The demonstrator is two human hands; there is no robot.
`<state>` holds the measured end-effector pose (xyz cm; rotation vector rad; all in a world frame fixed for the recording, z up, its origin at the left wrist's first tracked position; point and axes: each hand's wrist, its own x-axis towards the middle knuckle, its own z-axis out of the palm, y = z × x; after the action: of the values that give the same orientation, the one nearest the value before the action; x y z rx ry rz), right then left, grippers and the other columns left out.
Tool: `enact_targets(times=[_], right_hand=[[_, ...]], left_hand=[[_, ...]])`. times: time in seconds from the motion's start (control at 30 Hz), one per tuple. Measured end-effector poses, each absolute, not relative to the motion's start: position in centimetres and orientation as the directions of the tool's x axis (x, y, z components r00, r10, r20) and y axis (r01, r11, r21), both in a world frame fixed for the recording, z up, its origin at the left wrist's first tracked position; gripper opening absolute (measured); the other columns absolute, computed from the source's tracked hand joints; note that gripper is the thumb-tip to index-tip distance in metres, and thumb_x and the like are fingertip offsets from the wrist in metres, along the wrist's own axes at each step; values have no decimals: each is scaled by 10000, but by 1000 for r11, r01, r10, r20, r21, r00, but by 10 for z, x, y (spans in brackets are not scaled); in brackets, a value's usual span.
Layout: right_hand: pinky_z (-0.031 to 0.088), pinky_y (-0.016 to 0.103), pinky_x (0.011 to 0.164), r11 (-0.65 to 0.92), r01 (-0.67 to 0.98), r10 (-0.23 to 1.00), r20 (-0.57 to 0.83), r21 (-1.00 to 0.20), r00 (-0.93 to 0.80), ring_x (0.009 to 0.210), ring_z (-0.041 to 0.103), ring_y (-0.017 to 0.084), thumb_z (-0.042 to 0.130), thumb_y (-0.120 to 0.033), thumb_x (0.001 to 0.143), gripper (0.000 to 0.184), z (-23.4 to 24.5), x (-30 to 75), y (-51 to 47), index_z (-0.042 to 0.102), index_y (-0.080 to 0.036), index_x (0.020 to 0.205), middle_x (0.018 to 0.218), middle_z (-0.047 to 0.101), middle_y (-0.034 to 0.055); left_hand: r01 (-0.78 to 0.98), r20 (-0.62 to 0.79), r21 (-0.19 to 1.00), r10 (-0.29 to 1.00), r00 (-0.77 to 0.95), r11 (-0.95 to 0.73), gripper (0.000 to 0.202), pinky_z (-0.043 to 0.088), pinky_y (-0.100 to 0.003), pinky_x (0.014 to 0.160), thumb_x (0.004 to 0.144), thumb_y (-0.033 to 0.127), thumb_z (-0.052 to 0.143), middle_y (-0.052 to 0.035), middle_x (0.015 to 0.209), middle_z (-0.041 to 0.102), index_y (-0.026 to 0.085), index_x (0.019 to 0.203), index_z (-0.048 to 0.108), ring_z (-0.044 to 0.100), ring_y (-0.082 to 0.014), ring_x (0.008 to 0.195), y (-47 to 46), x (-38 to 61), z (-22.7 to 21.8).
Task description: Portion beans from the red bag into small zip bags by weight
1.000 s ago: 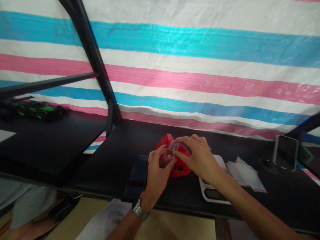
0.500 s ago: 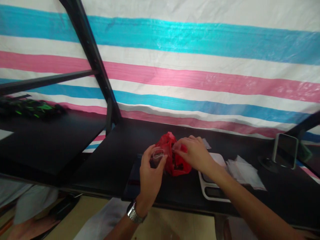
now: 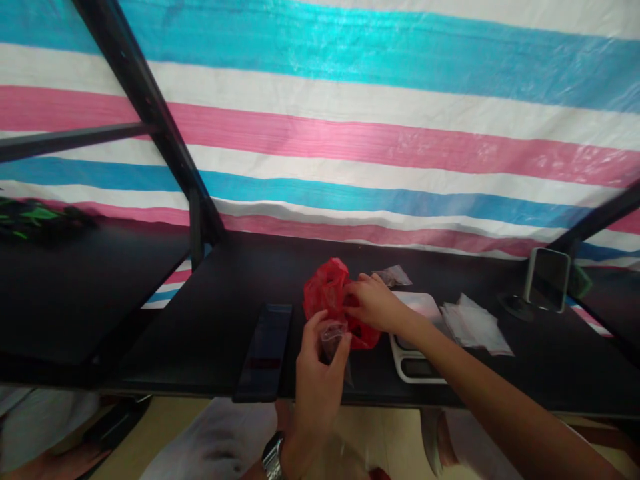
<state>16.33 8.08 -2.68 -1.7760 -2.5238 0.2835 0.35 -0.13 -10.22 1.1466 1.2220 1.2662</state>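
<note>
My left hand (image 3: pixel 320 380), a metal watch on its wrist, holds a small clear plastic bag (image 3: pixel 333 339) between thumb and fingers, with the mouth of the bag up. Just behind it a crumpled red plastic bag (image 3: pixel 324 288) lies open on the black table. Small dark contents show faintly inside the red bag. My right hand (image 3: pixel 376 305) reaches in from the right, its bent fingers closed at the red bag's opening. The fingertips are partly hidden, so what they hold cannot be made out. Under my right forearm sits a white digital scale (image 3: pixel 406 371).
A filled small clear bag (image 3: pixel 399 275) lies behind the scale. Several flat clear bags (image 3: pixel 475 327) are piled to its right, near a phone on a stand (image 3: pixel 547 280). A dark flat device (image 3: pixel 265 353) lies at the table's front edge. Another person's arm shows low at left.
The view has shifted, bringing the dark device and filled bag more into sight. My left hand with the clear bag has come lower and nearer in front of the red bag. My right hand stays at the red bag.
</note>
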Motion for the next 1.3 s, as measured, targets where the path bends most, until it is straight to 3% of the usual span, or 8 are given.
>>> enact_targets(times=[0.2, 0.33, 0.57, 0.83, 0.93, 1.03, 1.17, 1.3], right_hand=[[397, 381, 931, 333, 883, 920, -89, -330, -381, 1053, 674, 280, 769, -196, 916, 75, -21, 168, 69, 813, -223, 970, 948, 806, 65], [448, 324, 852, 286, 824, 915, -118, -488, -387, 903, 717, 219, 739, -135, 875, 141, -24, 172, 65, 816, -228, 948, 900, 812, 13], [486, 241, 622, 88, 677, 942, -160, -730, -295, 731, 722, 162, 673, -292, 978, 182, -33, 181, 67, 806, -168, 973, 856, 810, 23], [574, 314, 827, -71, 400, 970, -158, -914, -188, 910, 776, 205, 672, -322, 978, 175, -16, 196, 68, 762, -182, 1033, 962, 828, 59], [583, 344, 846, -37, 375, 979, -109, -926, -174, 921, 771, 212, 676, -343, 965, 187, -4, 196, 63, 745, -194, 1054, 979, 825, 59], [569, 352, 835, 108, 430, 984, 35, -896, -174, 920, 752, 210, 684, -368, 954, 198, 8, 187, 54, 745, -208, 1053, 1042, 814, 63], [475, 396, 907, 315, 709, 944, 287, -631, -164, 968, 694, 225, 783, -245, 897, 134, 20, 166, 38, 765, -263, 1028, 1061, 803, 15], [391, 381, 856, 356, 817, 913, 355, -454, -201, 953, 648, 239, 871, -207, 857, 285, 22, 153, 29, 764, -293, 1106, 1050, 797, 1]], left_hand=[[-183, 55, 978, 976, -209, -95, 492, 642, -371, 888, 863, 518, 803, -80, 1086, 791, 216, 1205, 619, 790, -217, 969, 14, 7, -103], [-195, 47, 976, 966, -254, -98, 545, 648, -352, 857, 817, 563, 841, -76, 1048, 796, 208, 1176, 636, 788, -212, 932, 19, 6, -99], [-162, 102, 976, 964, -245, -144, 516, 632, -361, 902, 828, 516, 840, -71, 1095, 789, 213, 1192, 636, 778, -211, 975, 28, 1, -97], [124, 298, 952, 942, -155, -281, 465, 527, -497, 1100, 857, 397, 830, -84, 1203, 768, 253, 1264, 659, 717, -275, 1151, 31, -5, -96], [170, 329, 936, 937, -119, -307, 424, 496, -511, 1120, 847, 351, 835, -68, 1200, 760, 274, 1238, 690, 694, -283, 1173, 31, -4, -98], [158, 301, 946, 947, -110, -283, 444, 507, -491, 1103, 835, 319, 837, -60, 1207, 746, 283, 1254, 696, 686, -274, 1171, 30, -2, -99], [101, 266, 962, 957, -114, -255, 457, 533, -455, 1072, 836, 301, 810, -71, 1257, 719, 268, 1274, 683, 686, -263, 1184, 29, -1, -96], [45, 275, 961, 953, -130, -271, 474, 562, -422, 1048, 844, 295, 793, -74, 1259, 722, 256, 1296, 655, 703, -249, 1177, 29, -1, -93]])
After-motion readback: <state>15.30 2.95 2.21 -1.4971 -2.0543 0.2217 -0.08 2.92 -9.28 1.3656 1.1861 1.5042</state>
